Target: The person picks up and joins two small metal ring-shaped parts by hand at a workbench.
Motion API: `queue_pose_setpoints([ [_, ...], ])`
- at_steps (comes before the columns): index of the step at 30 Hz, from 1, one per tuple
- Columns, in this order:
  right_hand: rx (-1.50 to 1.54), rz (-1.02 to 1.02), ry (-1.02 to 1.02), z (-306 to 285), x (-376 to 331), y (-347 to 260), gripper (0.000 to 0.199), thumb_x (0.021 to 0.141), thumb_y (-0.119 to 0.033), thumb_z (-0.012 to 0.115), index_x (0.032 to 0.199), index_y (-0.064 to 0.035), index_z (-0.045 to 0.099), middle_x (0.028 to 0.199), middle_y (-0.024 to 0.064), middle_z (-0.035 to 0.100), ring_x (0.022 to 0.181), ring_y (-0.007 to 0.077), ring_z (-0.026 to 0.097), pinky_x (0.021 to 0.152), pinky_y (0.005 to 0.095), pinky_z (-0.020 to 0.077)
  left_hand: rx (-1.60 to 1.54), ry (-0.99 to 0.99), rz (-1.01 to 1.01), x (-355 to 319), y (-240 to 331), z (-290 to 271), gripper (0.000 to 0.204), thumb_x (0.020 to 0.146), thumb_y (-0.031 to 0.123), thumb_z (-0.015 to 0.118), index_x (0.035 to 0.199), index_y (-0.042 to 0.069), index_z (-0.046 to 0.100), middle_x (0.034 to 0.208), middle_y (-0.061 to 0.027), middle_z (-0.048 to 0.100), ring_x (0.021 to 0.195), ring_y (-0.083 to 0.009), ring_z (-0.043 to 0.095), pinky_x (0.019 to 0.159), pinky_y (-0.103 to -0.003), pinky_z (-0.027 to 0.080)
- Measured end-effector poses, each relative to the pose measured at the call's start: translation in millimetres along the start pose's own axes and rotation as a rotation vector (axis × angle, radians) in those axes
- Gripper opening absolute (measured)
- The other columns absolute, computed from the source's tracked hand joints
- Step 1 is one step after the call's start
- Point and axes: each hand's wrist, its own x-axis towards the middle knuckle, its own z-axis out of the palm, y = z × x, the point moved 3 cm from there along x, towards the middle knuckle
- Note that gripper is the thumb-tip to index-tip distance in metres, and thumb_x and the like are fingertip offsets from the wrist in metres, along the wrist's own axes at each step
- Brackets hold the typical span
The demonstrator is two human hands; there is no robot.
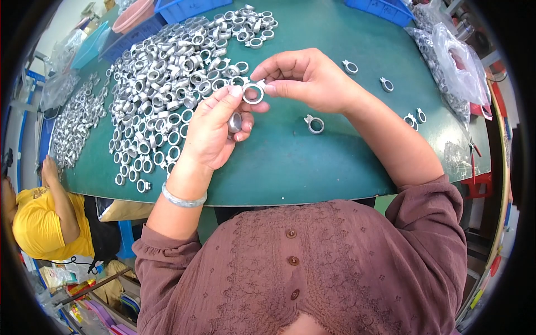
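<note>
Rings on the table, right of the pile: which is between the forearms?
The ring left of the right forearm; the others lie beyond it.

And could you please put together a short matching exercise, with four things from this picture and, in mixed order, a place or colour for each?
Things:
1. Bracelet
2. Raised ring
3. Large pile of rings
4. Co-worker's shirt

Places or colours:
A. Spread on the green table, to the left and beyond the left hand
B. Yellow
C. Around the wearer's left wrist
D. In the left hand's fingers, right by the fingertips of the right hand

Right pairs: 1-C, 2-D, 3-A, 4-B.
</note>
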Motion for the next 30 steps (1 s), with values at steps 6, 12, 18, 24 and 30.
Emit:
queue_pose_setpoints([
  [6, 0.014, -0.003, 0.013, -2.3, 0.9, 1.8, 0.025, 0.078, 0.000, 0.056, 0.103, 0.0022, 0.053, 0.090, 0.0052, 0.059, 0.085, 0.0099, 0.055, 0.078, 0.0242, 0.0442, -0.013, 0.008, 0.046, -0.7, 0.1, 0.9, 0.016, 0.085, 0.018, 0.053, 0.093, 0.004, 0.054, 0.085, -0.0081, 0.060, 0.056, -0.0052, 0.048, 0.045, -0.015, 0.035],
  [12, 0.011, -0.015, 0.026, 0.2, 0.7, -1.5, 0.027, 0.076, 0.003, 0.056, 0.103, 0.0020, 0.052, 0.090, 0.0054, 0.058, 0.086, 0.0108, 0.055, 0.079, 0.0252, 0.0447, -0.019, 0.048, 0.148, -0.9, 0.2, -1.9, 0.030, 0.074, 0.002, 0.063, 0.101, 0.004, 0.050, 0.088, -0.0044, 0.058, 0.062, -0.0051, 0.049, 0.050, -0.017, 0.036],
  [18, 0.042, -0.050, 0.039, 1.6, 0.5, -0.5, 0.029, 0.077, 0.004, 0.056, 0.105, 0.0019, 0.052, 0.092, 0.0055, 0.058, 0.087, 0.0112, 0.055, 0.080, 0.0258, 0.0448, 0.130, 0.110, 0.289, -3.6, 3.5, 6.3, 0.040, 0.071, -0.002, 0.064, 0.107, 0.002, 0.047, 0.097, -0.0051, 0.054, 0.070, -0.0061, 0.050, 0.053, -0.016, 0.037],
  [24, 0.001, -0.047, 0.035, 5.9, 4.3, -4.2, 0.028, 0.077, 0.005, 0.055, 0.105, 0.0022, 0.052, 0.093, 0.0064, 0.058, 0.087, 0.0119, 0.055, 0.079, 0.0259, 0.0448, 0.104, 0.080, 0.198, -4.6, 2.4, 5.7, 0.032, 0.075, 0.004, 0.061, 0.105, 0.003, 0.048, 0.088, -0.0042, 0.056, 0.066, -0.0068, 0.051, 0.052, -0.017, 0.039],
  [30, -0.093, -0.036, 0.005, 9.5, 21.9, -15.7, 0.025, 0.077, 0.004, 0.055, 0.102, 0.0014, 0.055, 0.091, 0.0066, 0.059, 0.085, 0.0117, 0.056, 0.078, 0.0258, 0.0453, -0.089, 0.005, 0.087, -2.1, -1.1, -4.2, 0.016, 0.086, 0.015, 0.048, 0.092, 0.002, 0.054, 0.080, -0.0089, 0.060, 0.065, -0.0133, 0.058, 0.053, -0.022, 0.046],
])
